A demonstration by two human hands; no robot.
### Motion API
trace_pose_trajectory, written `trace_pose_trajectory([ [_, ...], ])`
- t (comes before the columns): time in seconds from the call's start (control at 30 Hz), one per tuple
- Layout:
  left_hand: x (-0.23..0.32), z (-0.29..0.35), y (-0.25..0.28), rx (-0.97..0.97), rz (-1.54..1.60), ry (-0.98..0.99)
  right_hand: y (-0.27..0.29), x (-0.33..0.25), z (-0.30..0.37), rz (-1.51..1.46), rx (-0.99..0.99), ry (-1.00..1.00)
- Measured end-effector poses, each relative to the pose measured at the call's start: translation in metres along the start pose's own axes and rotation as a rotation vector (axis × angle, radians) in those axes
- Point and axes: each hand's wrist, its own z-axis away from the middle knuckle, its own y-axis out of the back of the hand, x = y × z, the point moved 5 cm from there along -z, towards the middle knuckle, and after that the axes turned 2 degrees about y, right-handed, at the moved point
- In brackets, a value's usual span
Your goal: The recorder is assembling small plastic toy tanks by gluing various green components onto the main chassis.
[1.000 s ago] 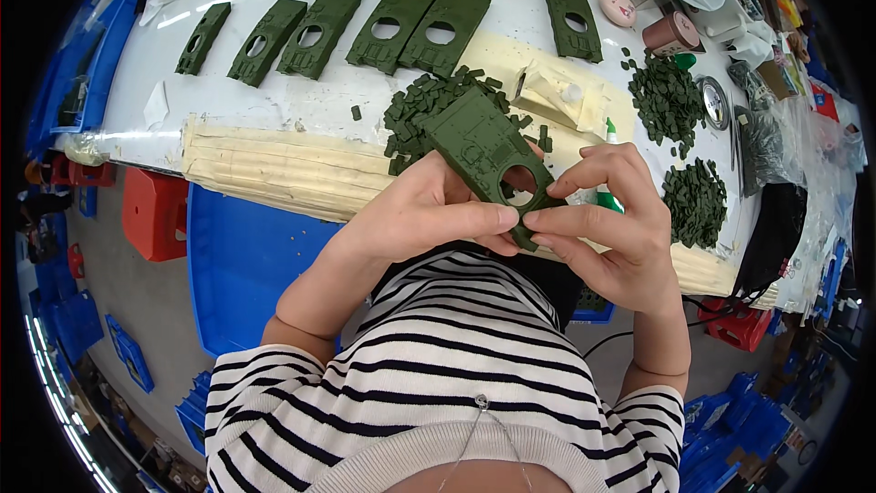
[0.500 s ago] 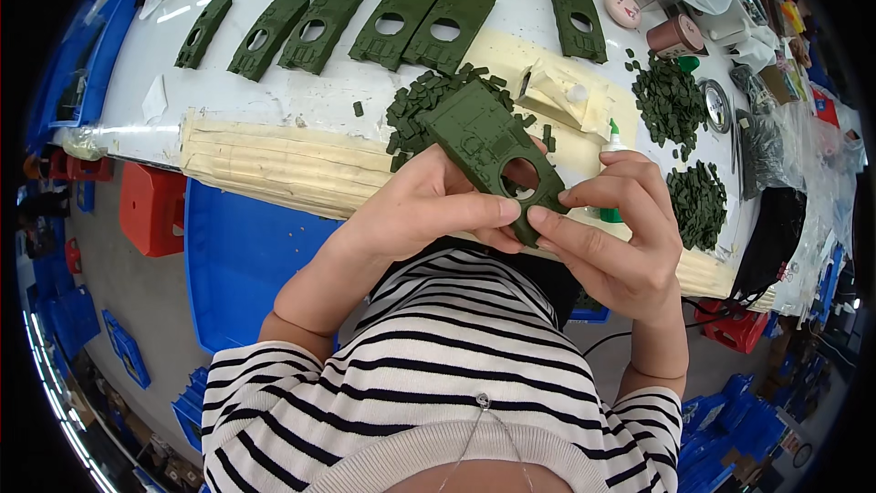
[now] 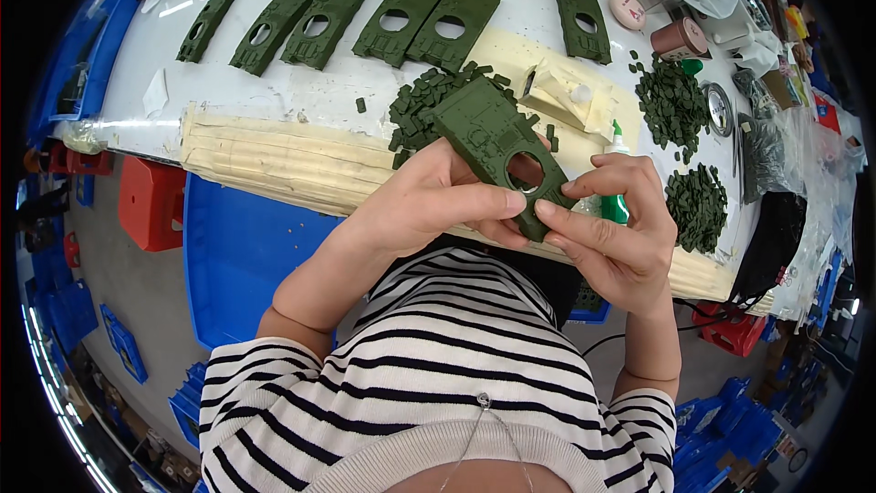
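Observation:
A dark green plastic model tank hull (image 3: 486,131) with a round hole is tilted between my hands, above the near edge of the table. My left hand (image 3: 415,201) is closed round its left side, with the thumb on top beside the hole. At the near right end, the thumb and fingers of my right hand (image 3: 620,233) press on the hull's edge. Whether a small part is between those fingertips is hidden. Partly behind the hull lies a heap of small green plastic pieces (image 3: 422,108). A bottle with a green tip (image 3: 617,139) stands just beyond my right hand.
Several similar hulls (image 3: 328,23) lie in a row across the white table (image 3: 246,96). Two more piles of green pieces (image 3: 672,105) are at the right, near a round tin (image 3: 716,108). A tape-covered block (image 3: 570,96) sits mid-table. Below are a blue tray (image 3: 246,265) and a red stool (image 3: 151,204).
The hull and both hands have shifted very slightly; my right hand sits a little lower. My grip on the hull stays the same.

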Motion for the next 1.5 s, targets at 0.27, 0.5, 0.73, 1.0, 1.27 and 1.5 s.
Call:
trace_pose_trajectory([
  [0.27,-0.002,-0.001,0.002,0.003,-0.006,-0.004,-0.002,-0.001,0.002,0.060,0.001,0.030],
  [0.5,0.002,0.000,-0.001,-0.008,-0.019,-0.030,-0.001,0.001,0.003,0.016,0.071,0.047],
  [0.73,0.001,-0.001,0.000,-0.023,-0.029,-0.059,0.000,-0.008,0.004,0.161,0.025,0.095],
  [1.0,0.012,-0.004,0.002,-0.060,-0.096,-0.130,0.016,0.002,0.011,-0.157,0.258,-0.099],
  [1.27,0.016,-0.007,0.003,-0.087,-0.094,-0.137,0.003,0.006,0.020,-0.144,0.245,-0.119],
  [1.5,0.013,-0.008,0.008,-0.233,-0.068,-0.032,-0.001,0.010,0.025,-0.241,0.288,-0.211],
])
